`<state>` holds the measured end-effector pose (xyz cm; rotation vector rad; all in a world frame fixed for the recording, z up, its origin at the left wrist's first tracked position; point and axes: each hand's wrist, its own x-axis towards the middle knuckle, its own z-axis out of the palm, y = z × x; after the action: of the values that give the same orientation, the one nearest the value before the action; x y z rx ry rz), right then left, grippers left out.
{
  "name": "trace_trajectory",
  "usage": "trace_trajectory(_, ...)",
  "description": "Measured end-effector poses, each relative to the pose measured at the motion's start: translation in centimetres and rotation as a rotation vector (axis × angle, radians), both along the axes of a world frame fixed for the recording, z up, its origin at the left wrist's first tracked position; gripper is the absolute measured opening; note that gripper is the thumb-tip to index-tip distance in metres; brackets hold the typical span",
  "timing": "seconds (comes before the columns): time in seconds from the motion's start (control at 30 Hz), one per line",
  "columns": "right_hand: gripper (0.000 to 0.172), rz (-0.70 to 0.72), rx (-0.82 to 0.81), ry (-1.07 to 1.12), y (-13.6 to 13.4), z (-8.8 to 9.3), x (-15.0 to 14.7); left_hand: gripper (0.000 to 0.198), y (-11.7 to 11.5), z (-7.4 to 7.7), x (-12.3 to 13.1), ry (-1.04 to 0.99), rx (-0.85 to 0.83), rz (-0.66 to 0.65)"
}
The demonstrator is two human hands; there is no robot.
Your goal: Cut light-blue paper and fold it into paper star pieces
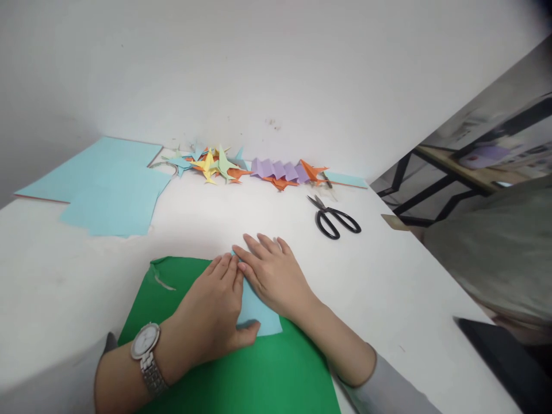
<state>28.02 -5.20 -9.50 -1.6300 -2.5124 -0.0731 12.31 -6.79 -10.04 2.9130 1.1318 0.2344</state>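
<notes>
A light blue sheet of paper (259,315) lies on a green mat (259,376) in front of me, its upper part narrowing to a point under my fingers. My left hand (215,307), with a silver watch on the wrist, rests flat over the paper's left side, its thumb stretched out across the sheet. My right hand (273,273) lies flat along the upper right edge, fingers extended past the mat's far edge. The fingertips of both hands meet near the paper's top. Much of the paper is hidden beneath the hands.
Scissors with black handles (331,219) lie on the white table (409,299). Folded paper figures (211,164) and a purple pleated strip (278,171) line the wall. Blue sheets (114,192) are at the left. A dark flat object (495,351) sits at the right edge.
</notes>
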Motion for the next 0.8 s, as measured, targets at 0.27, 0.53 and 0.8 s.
trace_trajectory(0.27, 0.039, 0.031, -0.014, -0.001, 0.06, -0.15, 0.29, 0.075, -0.21, -0.01, -0.11, -0.009, -0.029, 0.013)
trace_trajectory(0.53, 0.041, -0.029, 0.003, -0.021, -0.03, 0.06, -0.24, 0.073, -0.23, 0.57, 0.00, -0.014, -0.029, 0.006)
trace_trajectory(0.8, 0.041, -0.037, 0.003, -0.054, -0.17, 0.08, -0.38, 0.075, -0.28, 0.83, -0.09, 0.009, -0.047, 0.023)
